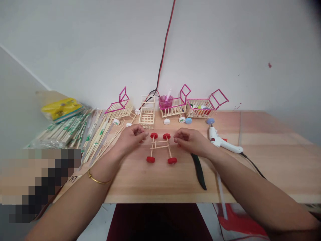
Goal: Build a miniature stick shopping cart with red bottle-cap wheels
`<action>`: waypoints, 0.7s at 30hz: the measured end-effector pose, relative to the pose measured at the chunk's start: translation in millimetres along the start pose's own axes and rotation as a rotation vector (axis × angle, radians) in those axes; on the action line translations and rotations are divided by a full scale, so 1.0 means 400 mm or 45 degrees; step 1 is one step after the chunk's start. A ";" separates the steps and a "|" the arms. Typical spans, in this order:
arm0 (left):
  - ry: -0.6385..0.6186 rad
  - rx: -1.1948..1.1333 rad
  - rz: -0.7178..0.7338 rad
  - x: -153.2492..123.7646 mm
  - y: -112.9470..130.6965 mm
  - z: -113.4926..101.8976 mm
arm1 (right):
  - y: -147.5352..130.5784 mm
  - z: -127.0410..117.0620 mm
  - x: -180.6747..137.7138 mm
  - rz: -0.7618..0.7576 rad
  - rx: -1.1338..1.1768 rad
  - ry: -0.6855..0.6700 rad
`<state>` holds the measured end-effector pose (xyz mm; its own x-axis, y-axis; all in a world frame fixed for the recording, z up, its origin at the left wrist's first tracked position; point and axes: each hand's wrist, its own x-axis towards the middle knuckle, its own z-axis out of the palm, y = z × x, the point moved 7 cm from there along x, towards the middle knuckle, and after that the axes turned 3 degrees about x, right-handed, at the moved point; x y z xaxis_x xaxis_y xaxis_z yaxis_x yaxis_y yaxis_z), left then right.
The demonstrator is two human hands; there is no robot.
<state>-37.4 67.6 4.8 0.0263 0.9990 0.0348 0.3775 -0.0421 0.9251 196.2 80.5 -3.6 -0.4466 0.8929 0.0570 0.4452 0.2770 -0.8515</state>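
Head view: wheeled frame [160, 147] points lengthwise forward between left hand [132, 138] and right hand [192, 140], fingers parted, empty.

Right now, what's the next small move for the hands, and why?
I'd probably close the left hand and right hand gently around the red-wheeled stick frame to steady it: it rests on the table between them, and both hands look empty, poised just off its far wheels.

The wheels [150, 159] are red, axle sticks [170, 151] tan, glue gun [228, 145] white.
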 end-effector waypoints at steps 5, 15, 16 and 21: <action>-0.176 0.071 -0.152 -0.015 -0.025 0.043 | 0.007 0.033 -0.013 0.119 0.065 -0.140; -0.308 0.076 -0.276 -0.036 -0.027 0.097 | 0.004 0.078 -0.029 0.261 0.310 -0.224; -0.312 0.072 -0.270 -0.035 -0.028 0.099 | 0.004 0.081 -0.029 0.258 0.320 -0.223; -0.315 0.051 -0.283 -0.032 -0.036 0.102 | 0.006 0.090 -0.026 0.246 0.370 -0.231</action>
<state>-5.5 54.8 -24.2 0.1614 0.9510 -0.2638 0.4352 0.1714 0.8839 173.8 59.2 -25.1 -0.5179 0.8342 -0.1896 0.3076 -0.0252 -0.9512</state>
